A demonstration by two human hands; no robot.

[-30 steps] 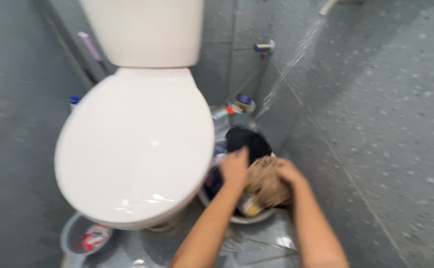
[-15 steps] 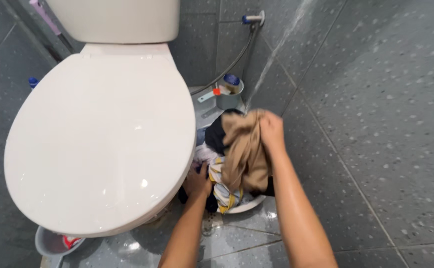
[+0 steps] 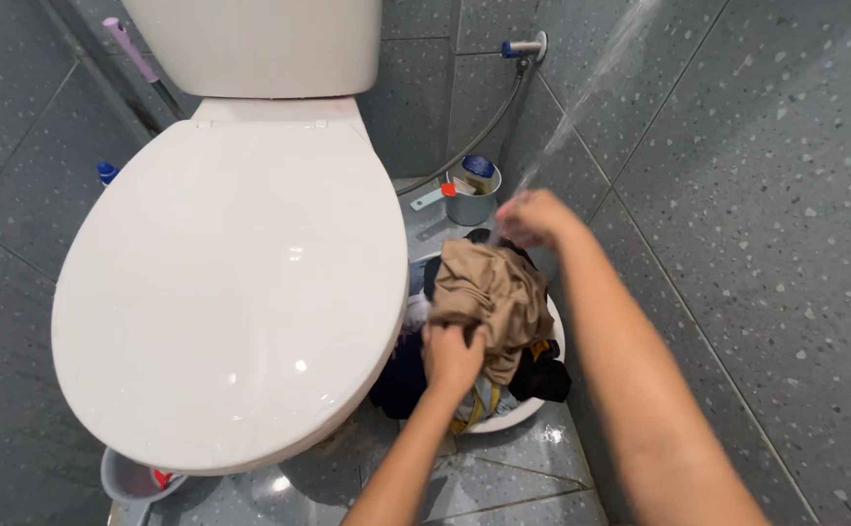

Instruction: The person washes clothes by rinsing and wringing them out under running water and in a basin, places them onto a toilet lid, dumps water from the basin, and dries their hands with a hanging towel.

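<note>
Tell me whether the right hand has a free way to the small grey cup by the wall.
Probably yes: the right hand hovers just beside the grey cup, open floor between, holding nothing.

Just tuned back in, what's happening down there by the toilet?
A person is working over a white basin of clothes on the wet grey floor beside a closed toilet. The left hand grips a tan garment at its lower edge on top of the pile. The right hand is raised above the basin's far side, in a stream of water falling from the upper right. A small metal cup stands behind the basin.
</note>
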